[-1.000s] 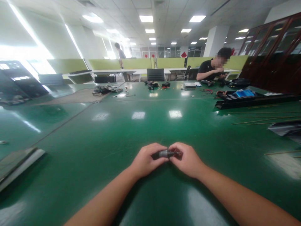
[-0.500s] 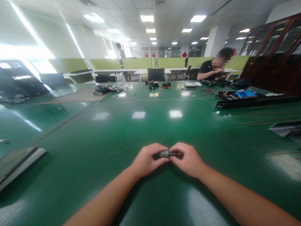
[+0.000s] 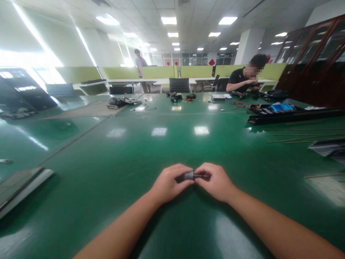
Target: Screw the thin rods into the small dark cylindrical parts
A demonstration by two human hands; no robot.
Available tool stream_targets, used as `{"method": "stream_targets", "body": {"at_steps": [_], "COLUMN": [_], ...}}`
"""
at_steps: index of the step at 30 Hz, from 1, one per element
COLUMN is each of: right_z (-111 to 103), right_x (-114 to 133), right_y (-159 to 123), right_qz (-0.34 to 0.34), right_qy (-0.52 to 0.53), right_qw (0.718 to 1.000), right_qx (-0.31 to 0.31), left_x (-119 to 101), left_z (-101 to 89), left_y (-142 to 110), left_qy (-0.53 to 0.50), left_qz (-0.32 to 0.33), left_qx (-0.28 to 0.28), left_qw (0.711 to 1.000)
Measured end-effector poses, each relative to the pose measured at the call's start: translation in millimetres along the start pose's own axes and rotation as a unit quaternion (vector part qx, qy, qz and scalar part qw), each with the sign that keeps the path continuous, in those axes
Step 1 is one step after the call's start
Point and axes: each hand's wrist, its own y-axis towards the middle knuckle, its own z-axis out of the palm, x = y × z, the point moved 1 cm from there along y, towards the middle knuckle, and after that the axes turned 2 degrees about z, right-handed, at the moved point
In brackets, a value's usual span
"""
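Between my hands, low over the green tabletop (image 3: 151,154), is a small grey cylindrical metal part (image 3: 189,175) with a thin dark shaft (image 3: 198,176) pointing right. It looks like a drill chuck with a bit, though its exact kind is unclear. My left hand (image 3: 171,182) is closed around the cylinder, thumb below and fingers above. On the other side, my right hand (image 3: 214,181) pinches the cylinder's right end and the shaft, whose tip lies inside my fingers. The fingertips of both hands almost meet.
A black tray (image 3: 285,113) with a blue item stands at the right, near thin rods (image 3: 304,135). At the left edge lies a flat panel (image 3: 24,187). Electronic parts (image 3: 175,97) sit along the far side, where a person in black (image 3: 241,80) works; another person (image 3: 140,62) stands farther back.
My hands and the grey part have hardly moved. The far person at the back left has shifted slightly right.
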Motion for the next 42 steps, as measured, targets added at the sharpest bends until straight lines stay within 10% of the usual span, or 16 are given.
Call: {"method": "stream_targets", "body": {"at_steps": [42], "right_z": [-2.6], "right_x": [5.2], "right_y": [-0.2], "right_qz": [0.016], "right_qy": [0.01], "right_qw": [1.0], "right_qx": [0.005], "left_x": [-0.6], "left_z": [-0.9], "left_y": [-2.0], "left_qy": [0.015], "left_qz": [0.016], "left_qx": [-0.034], "left_qw": [0.999]}}
